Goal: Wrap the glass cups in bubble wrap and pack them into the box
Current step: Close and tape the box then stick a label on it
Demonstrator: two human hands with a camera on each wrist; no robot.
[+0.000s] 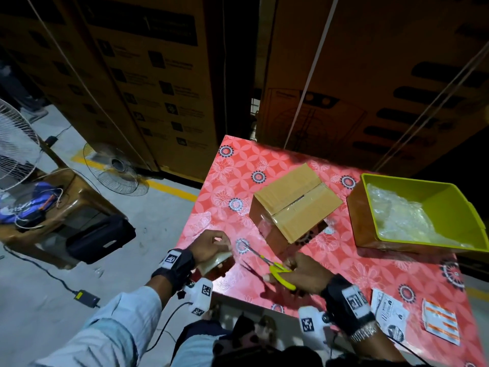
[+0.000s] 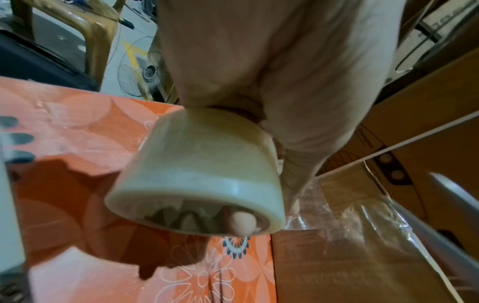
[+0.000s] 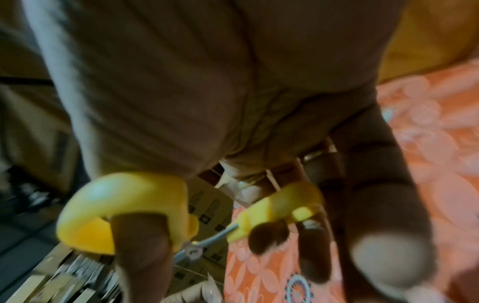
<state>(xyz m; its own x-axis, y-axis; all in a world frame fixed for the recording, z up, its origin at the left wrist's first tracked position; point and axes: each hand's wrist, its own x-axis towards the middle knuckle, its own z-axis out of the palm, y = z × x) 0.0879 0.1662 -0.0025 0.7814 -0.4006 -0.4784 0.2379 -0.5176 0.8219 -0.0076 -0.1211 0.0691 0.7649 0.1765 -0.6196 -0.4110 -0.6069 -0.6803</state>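
— Right, item one, the landmark?

— One cardboard box [image 1: 295, 201], flaps closed, clear tape along the seam, standing on the worktop [image 1: 225, 181] with its red flower-patterned cover. Everything else is listed from that box.

— Hands?

— Two. The left hand [image 1: 209, 246] is to the near left of the box, fingers curled round one roll of clear tape [image 1: 215, 262]; in the left wrist view a fingertip shows inside the roll's core, and a strip of clear film [image 2: 344, 209] lies over the box beside it. The right hand [image 1: 307, 275] is just nearer than the box, thumb and fingers through the two yellow loops of one pair of scissors [image 1: 267, 262]; the blades stand apart, pointing toward the left hand.

— Containers?

— One yellow-green tub [image 1: 412, 186], right of the box, with crumpled bubble wrap [image 1: 399, 213] inside. Whether it hides any glass cups cannot be told, and none shows elsewhere.

— Papers?

— Two printed sheets, near right of the box at the worktop's edge: one black-and-white leaflet [image 1: 389, 317], one orange-striped card [image 1: 440, 325].

— Off the worktop?

— Two fans, far left of the box: one on the floor [image 1: 116, 168], one white-grilled [image 1: 16, 144]. One brown plastic stool [image 1: 66, 205], one black bag [image 1: 100, 238] under it.
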